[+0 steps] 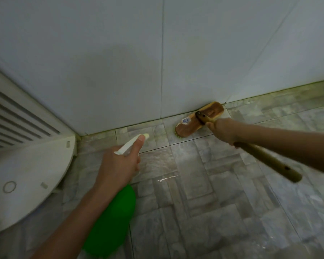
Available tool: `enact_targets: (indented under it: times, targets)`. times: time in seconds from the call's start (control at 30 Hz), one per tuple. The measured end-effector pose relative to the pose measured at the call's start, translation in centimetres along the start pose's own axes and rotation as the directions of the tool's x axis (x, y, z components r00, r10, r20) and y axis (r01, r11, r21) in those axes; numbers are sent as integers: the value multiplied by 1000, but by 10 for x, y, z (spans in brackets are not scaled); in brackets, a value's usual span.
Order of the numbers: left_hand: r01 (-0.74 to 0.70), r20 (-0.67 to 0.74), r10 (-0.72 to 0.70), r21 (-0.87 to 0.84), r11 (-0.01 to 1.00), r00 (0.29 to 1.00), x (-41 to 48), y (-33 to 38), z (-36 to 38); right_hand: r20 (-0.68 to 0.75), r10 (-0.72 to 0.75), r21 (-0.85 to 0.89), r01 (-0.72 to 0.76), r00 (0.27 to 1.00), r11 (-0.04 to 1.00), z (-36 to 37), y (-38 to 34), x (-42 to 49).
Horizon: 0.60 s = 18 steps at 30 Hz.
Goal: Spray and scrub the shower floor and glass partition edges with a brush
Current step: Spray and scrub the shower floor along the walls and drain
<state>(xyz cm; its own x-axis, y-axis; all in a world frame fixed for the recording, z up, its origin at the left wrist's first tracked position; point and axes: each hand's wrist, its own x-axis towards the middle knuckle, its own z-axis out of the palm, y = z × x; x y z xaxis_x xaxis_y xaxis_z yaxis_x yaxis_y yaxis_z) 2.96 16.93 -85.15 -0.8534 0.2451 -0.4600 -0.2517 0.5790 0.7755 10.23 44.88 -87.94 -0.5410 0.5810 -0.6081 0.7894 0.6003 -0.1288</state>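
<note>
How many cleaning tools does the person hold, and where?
2. A green plastic spray bottle with a white nozzle is in the left hand. A wooden long-handled scrub brush is in the right hand, its head at the base of the white wall.

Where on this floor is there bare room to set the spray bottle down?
The floor is bare between the spray bottle in the left hand and the brush handle in the right hand, also near right below that handle. Crowded: left by the toilet, and the wall base at the brush.

Counted one brush [187, 128] and one spray bottle [112, 221]. Also counted two hands: left hand [118, 165], right hand [223, 130].
</note>
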Motion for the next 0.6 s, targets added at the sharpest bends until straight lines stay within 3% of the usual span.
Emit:
enact_targets:
  times: [0.13,0.27,0.4,0.47,0.6]
  targets:
    - [-18,-18,18,-29,999,1000,-2,1,2,86,20,16,-21,996,1000,-29,-26,-10]
    - [-6,7,6,-40,999,1000,-7,6,-8,-81,-20,199,35,996,979,5,-41,-16]
    - [73,-59,-79,-96,993,995,-17,8,-15,-173,46,343,16,984,939,57,-39,-34]
    - [69,-77,-74,-73,995,994,-24,11,-20,-187,107,350,-36,977,936,80,-43,-51]
    - [33,-57,-38,-79,996,998,-38,14,-30,-211,73,282,-11,975,959,69,-62,-27]
